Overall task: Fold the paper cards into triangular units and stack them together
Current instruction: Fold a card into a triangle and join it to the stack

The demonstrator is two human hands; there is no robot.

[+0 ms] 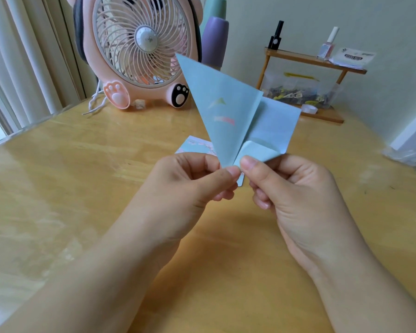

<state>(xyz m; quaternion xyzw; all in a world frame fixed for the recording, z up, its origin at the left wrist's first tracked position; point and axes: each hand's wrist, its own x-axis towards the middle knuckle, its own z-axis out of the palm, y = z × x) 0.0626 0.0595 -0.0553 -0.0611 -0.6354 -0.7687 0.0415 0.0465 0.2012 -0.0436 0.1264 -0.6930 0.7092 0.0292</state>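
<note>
Both hands pinch a half-folded blue card [226,111] above the table [82,164].
Left hand [192,181] grips its bottom tip; right hand [291,186] curls the right flap.

Pink fan [139,51], wooden shelf [315,60]
</note>
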